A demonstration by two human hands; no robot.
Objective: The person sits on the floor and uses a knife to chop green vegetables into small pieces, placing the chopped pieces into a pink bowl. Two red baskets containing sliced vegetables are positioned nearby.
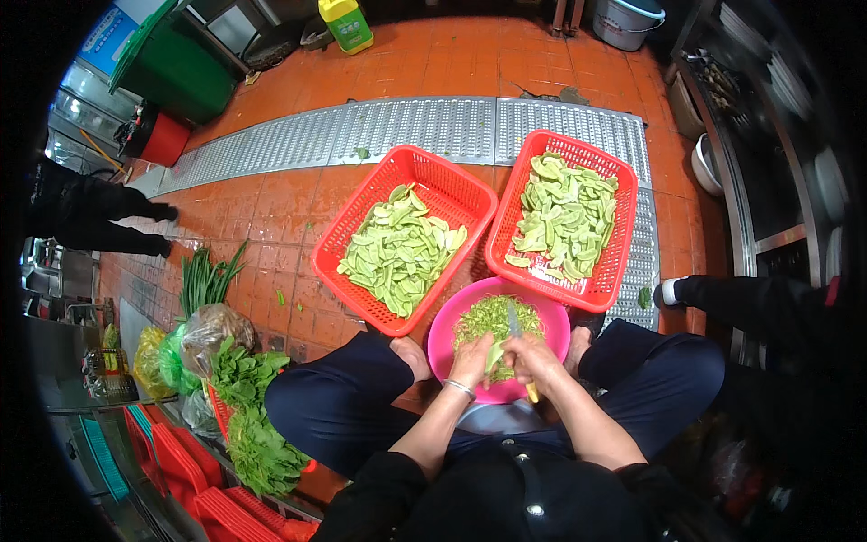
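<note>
My left hand (472, 359) holds a flat green bean pod (494, 357) over a pink plastic basin (443, 339). In my right hand (534, 359) is a knife (514, 318) with a yellow handle, its blade pointing away from me and close to the pod. Thin green trimmings (482, 315) fill much of the basin, which sits between my feet. Beyond it stand two red plastic baskets, the left basket (339, 265) and the right basket (626, 223), both holding many flat bean pods. The fingers partly hide the pod.
Leafy greens (261, 433), bagged produce (213, 335) and long green stalks (206, 278) lie at my left. A person (88, 203) is at far left; another person's leg (745, 301) reaches in from the right. Metal grating (413, 129) crosses the orange tiled floor (433, 68). Shelving (745, 203) stands right.
</note>
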